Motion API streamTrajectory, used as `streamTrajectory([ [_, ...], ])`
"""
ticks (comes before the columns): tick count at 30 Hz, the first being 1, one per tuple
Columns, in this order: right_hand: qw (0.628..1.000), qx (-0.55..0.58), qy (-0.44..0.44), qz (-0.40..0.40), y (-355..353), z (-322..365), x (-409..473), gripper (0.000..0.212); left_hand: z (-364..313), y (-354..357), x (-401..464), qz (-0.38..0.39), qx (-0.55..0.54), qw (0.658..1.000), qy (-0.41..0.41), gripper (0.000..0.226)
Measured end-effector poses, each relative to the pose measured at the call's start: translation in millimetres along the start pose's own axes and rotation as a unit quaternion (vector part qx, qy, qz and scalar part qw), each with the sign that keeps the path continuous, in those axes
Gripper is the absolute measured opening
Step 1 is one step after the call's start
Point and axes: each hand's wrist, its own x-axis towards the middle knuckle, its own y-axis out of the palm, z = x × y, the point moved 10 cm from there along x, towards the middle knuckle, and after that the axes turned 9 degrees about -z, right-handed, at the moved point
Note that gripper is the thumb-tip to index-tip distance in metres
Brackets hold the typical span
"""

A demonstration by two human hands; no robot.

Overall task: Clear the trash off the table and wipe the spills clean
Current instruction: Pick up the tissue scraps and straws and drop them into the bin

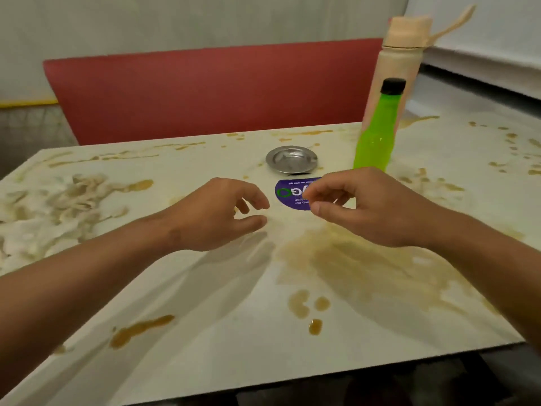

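Brown spills (360,268) lie thin and wet across the cream table (205,288) — heaviest at 4 o'clock, dried streaks toward 12. They likely need a damp cloth, not fingers. The green bottle (373,142) at 1 o'clock looks like light, smooth plastic, best gripped round the body. Left hand (216,213) and right hand (360,205) hover loosely curled, holding nothing.
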Motion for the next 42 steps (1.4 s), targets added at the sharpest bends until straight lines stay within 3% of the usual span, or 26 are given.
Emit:
streamTrajectory([
  [6, 0.994, 0.071, 0.074, 0.045, 35.1, 11.6, 49.3, 0.014, 55.0, -36.0, 13.5, 0.029, -0.006, 0.998, -0.056, 0.027],
  [11, 0.981, 0.062, 0.164, 0.082, 44.0, 29.3, 62.0, 0.022, 110.5, -68.8, -5.0, 0.073, 0.000, 0.989, -0.126, 0.029],
  [17, 0.954, 0.054, 0.291, 0.051, 45.5, 42.6, 78.3, 0.026, 161.9, -110.3, -31.1, 0.107, 0.016, 0.978, -0.178, 0.032],
  [22, 0.931, 0.041, 0.360, 0.031, 55.7, 50.3, 85.5, 0.026, 154.4, -122.1, -15.4, 0.135, -0.037, 0.977, -0.159, 0.034],
  [30, 0.924, -0.021, 0.381, -0.004, 40.1, 36.2, 97.3, 0.015, 119.4, -95.6, 52.0, 0.165, -0.057, 0.979, -0.102, 0.039],
  [42, 0.934, -0.099, 0.341, 0.025, 35.9, -45.1, 140.4, 0.013, 117.3, -19.4, 147.1, 0.168, -0.059, 0.974, -0.138, 0.043],
])
